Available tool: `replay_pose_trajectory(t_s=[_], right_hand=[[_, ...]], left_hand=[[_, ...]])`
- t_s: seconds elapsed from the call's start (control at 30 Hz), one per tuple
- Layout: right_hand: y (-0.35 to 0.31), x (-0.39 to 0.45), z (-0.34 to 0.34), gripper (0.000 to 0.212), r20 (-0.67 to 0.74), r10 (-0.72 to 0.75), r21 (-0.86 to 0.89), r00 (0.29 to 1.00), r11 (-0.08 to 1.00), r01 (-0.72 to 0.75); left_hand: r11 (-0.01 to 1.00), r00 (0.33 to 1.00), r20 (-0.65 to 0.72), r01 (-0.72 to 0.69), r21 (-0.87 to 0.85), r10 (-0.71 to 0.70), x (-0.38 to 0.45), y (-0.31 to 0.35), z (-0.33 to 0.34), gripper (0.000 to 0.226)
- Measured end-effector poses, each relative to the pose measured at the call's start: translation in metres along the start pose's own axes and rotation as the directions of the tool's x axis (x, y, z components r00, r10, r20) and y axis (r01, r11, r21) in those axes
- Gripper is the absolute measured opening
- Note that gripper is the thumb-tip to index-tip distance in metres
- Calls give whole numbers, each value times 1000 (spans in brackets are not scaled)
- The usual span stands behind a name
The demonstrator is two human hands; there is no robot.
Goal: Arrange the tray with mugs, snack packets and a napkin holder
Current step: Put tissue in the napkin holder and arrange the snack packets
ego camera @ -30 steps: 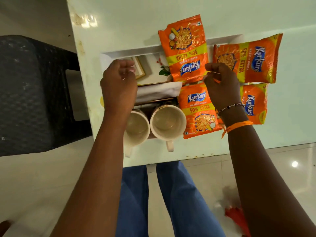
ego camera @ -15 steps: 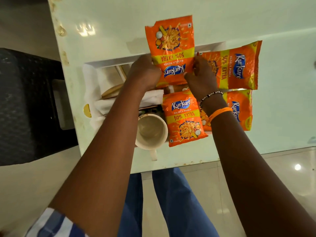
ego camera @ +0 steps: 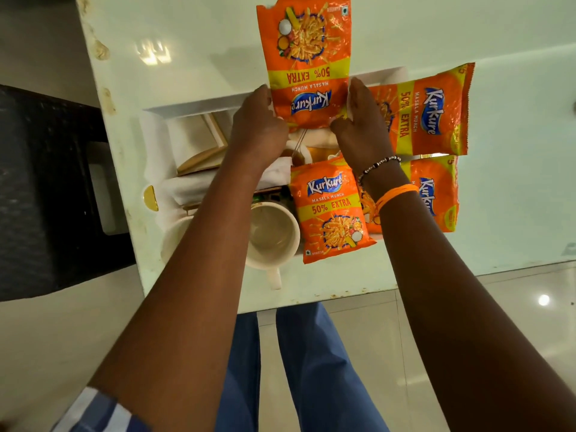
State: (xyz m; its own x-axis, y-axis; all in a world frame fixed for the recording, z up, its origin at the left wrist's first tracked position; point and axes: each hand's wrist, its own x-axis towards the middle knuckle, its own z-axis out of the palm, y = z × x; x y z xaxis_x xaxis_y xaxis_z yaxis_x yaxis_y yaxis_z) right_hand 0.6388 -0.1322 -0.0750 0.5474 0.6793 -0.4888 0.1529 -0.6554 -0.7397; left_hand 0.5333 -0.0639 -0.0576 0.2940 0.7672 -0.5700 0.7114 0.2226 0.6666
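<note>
Both hands, left hand (ego camera: 260, 126) and right hand (ego camera: 363, 126), having left the cream ceramic mugs (ego camera: 271, 233), are now pinching the far orange foil snack packet (ego camera: 307, 62), straightening it across the white rectangular tray's (ego camera: 193, 105) far rim; packet alignment is probably underway.

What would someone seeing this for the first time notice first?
Four bright orange snack packets dominate: the far packet, printed upside down, is gripped at its near corners by the left hand and right hand. Nearer, a cream mug sits in the white tray, beside another packet.
</note>
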Motion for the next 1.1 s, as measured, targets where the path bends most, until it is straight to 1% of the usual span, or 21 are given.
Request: replay_pose_trajectory(t_s=[0.1,0.13,0.2,0.27,0.33,0.37,0.43,0.53,0.6,0.7,0.8,0.97,1.1], right_hand=[[4,-15,-8,59,-28,-1,1,1000,1000,1],[6,-23,-13,57,-35,3,9,999,1000,-2],[11,-42,-21,49,-57,0,-36,998,999,-2],[20,-66,-28,40,-57,-4,-59,998,998,0],[32,-89,-31,35,-34,-2,-106,999,994,-2],[39,-100,-32,34,-12,5,-146,1000,989,-7],[53,-115,-31,35,33,21,-218,999,976,-14],[68,-128,-26,36,36,13,-277,999,961,-3],[72,-130,-24,37,16,12,-296,1000,955,-7],[73,-129,-22,39,15,18,-303,1000,953,-13],[71,-126,-21,40,30,28,-297,999,955,-17],[69,-138,-25,34,5,26,-313,1000,949,-23],[73,-150,-28,31,-5,32,-308,999,951,-32]], left_hand=[[999,999,-46,0,-34,-1,-14,4,-4,45],[997,997,-80,-17,-71,12,-24,6,-6,43],[985,992,-123,-42,-165,22,-50,6,-7,36],[961,996,-74,21,-276,-43,-81,0,1,32],[922,988,48,151,-355,-143,-116,-7,15,32],[905,977,115,212,-369,-182,-131,-10,24,34],[913,960,192,258,-317,-205,-154,-14,41,44],[945,946,232,271,-182,-227,-173,-18,65,58],[952,943,227,278,-126,-246,-178,-22,75,65],[957,952,162,276,-91,-259,-173,-31,81,74],[957,949,141,288,-30,-281,-168,-36,83,74],[958,949,162,282,-49,-271,-183,-41,77,69],[947,933,173,322,-15,-314,-195,-47,69,65]])
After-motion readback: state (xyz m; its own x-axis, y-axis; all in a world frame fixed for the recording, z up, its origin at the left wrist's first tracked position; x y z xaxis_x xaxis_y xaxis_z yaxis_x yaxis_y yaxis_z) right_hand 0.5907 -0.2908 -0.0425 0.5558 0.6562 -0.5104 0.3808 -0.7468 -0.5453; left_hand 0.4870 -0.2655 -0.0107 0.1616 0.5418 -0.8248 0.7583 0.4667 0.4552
